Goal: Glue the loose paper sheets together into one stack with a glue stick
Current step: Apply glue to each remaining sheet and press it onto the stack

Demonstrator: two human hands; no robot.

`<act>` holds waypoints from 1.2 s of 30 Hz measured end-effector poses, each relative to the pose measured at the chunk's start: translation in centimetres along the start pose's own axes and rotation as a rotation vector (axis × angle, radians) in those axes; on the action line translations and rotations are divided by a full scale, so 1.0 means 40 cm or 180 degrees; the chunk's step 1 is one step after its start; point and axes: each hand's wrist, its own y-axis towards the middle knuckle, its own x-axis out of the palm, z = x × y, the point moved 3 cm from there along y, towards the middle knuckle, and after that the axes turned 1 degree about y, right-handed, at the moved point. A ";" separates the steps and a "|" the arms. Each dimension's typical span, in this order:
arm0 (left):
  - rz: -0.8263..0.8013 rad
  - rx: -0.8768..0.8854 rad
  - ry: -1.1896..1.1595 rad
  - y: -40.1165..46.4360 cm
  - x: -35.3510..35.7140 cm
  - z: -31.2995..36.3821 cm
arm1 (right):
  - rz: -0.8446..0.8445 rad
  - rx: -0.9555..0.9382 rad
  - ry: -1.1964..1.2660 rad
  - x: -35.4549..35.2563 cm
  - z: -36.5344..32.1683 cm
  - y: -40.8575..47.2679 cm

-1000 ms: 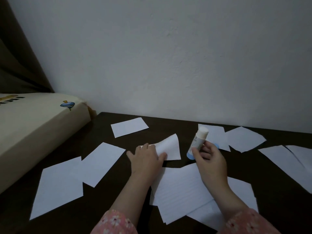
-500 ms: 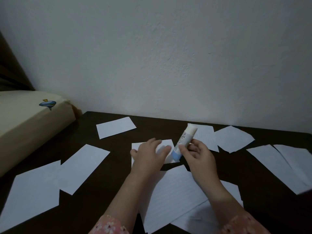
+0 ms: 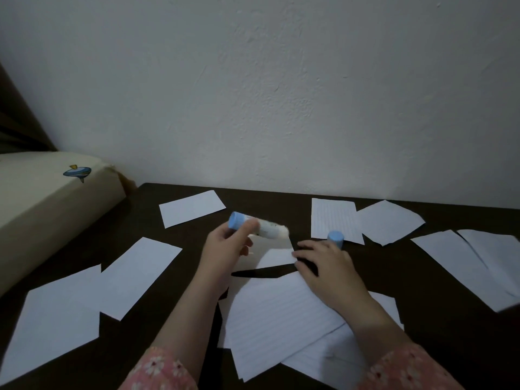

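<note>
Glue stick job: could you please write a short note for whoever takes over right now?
Left hand holds the glue stick, uncapped, lying level above the table.
Right hand rests by the small sheet; its grip cannot be told. The blue cap sits beyond its fingers.
Done: cap off. A few sheets overlap in the near pile; whether glued is unclear.
Left: glue and stack the scattered sheets.

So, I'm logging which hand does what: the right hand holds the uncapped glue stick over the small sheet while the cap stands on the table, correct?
Not quite: the head view shows the left hand holding the uncapped glue stick; the cap stands on the table by the right hand.
</note>
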 end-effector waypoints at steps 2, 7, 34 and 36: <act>0.0004 -0.0182 -0.0373 0.000 0.002 -0.007 | -0.0024 -0.0014 0.0046 0.001 -0.004 -0.003; -0.0166 -0.0379 -0.0637 -0.008 0.031 -0.004 | -0.0037 0.0027 0.0326 -0.004 -0.009 -0.013; -0.0950 0.1234 0.1826 -0.047 0.099 0.000 | -0.0152 0.0224 0.0497 0.000 -0.004 -0.017; -0.0984 0.1238 0.1820 -0.047 0.100 0.001 | -0.0153 0.0248 0.0507 0.000 -0.004 -0.017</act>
